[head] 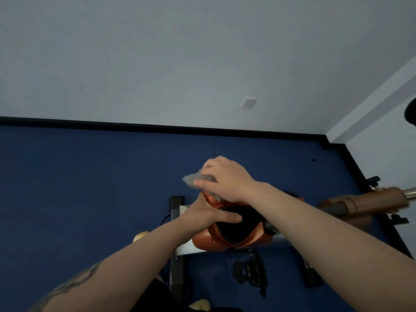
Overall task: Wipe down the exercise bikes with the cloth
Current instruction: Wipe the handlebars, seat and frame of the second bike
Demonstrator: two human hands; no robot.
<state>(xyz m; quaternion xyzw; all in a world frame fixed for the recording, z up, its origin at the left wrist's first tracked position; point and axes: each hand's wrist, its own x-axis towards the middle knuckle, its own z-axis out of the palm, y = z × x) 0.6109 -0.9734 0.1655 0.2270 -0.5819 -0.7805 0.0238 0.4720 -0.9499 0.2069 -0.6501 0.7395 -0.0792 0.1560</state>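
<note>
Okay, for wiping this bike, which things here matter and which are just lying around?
Part of the job: grey cloth under the right hand; orange bike, steadied by the left hand.

Just around: wall socket; black pedal; blue floor.

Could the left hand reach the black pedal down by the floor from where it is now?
Probably yes. The left hand rests on the orange bike body, and the black pedal hangs just below that body with open space around it, though bending lower would likely be needed.
</note>
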